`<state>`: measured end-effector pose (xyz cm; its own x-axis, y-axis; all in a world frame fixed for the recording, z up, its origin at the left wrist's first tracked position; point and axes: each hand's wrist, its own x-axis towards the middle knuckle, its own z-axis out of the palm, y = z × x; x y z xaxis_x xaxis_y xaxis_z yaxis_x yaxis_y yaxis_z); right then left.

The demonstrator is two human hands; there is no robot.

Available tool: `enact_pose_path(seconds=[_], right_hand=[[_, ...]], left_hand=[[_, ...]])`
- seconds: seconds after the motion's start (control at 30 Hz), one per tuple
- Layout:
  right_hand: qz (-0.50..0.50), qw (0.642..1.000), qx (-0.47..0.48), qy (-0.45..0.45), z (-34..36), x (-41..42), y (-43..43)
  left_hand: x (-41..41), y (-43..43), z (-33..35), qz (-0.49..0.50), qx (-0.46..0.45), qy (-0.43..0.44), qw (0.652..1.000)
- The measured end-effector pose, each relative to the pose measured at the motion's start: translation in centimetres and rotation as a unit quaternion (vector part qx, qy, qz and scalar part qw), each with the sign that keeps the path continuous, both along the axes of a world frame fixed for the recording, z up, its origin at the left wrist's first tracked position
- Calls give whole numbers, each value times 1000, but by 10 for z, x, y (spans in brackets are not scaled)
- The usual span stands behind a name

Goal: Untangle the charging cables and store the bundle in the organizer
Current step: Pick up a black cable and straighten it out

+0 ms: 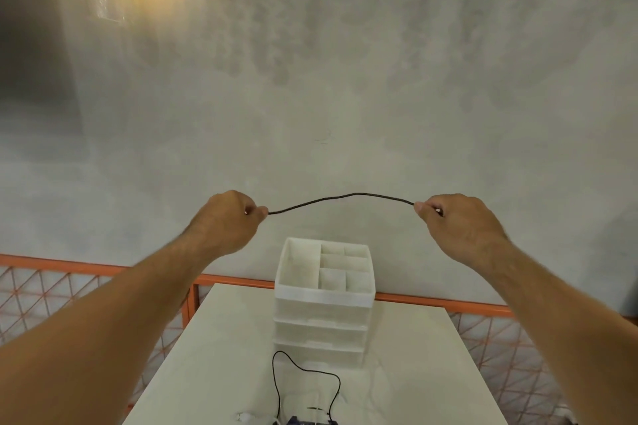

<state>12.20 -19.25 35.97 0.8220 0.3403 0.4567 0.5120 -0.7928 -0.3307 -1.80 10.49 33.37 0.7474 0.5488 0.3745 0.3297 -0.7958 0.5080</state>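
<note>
Holding black cable (pixel 345 197) between left hand (pixel 224 221) and right hand (pixel 461 224), both pinching it, seemingly near ends; white organizer (pixel 324 297) below.

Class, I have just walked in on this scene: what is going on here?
A person holds one black cable stretched in the air, the left hand pinching one end and the right hand the other. Below stands the white organizer on a table, its top compartments empty. A second black cable lies looped on the table in front of it, not yet stored.
</note>
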Motion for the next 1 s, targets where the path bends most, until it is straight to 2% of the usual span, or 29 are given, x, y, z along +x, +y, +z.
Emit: enact_pose_path(seconds=[0.13,0.23,0.3,0.37,0.47,0.6,0.73,1.0], right_hand=[[82,996,38,23,5,-11,17],[150,988,15,28,8,-23,34],[192,981,-12,28,7,-30,45],[220,974,-37,23,3,-36,52],[236,970,-47,24,0,-40,54],[230,965,16,124,0,-34,42],[218,942,61,247,-3,-28,32],[225,953,21,201,1,-39,44]], left_hand=[[7,-22,-4,-50,-48,31,997],[10,-44,-6,-121,-61,-21,991],[13,-62,-8,-180,-140,-65,971],[18,-76,-12,-232,-235,-74,941],[22,-85,-15,-256,-271,-68,926],[23,-71,-15,-229,-218,-72,946],[18,-65,-8,-225,-168,-57,958],[16,-85,-4,-256,-81,2,963]])
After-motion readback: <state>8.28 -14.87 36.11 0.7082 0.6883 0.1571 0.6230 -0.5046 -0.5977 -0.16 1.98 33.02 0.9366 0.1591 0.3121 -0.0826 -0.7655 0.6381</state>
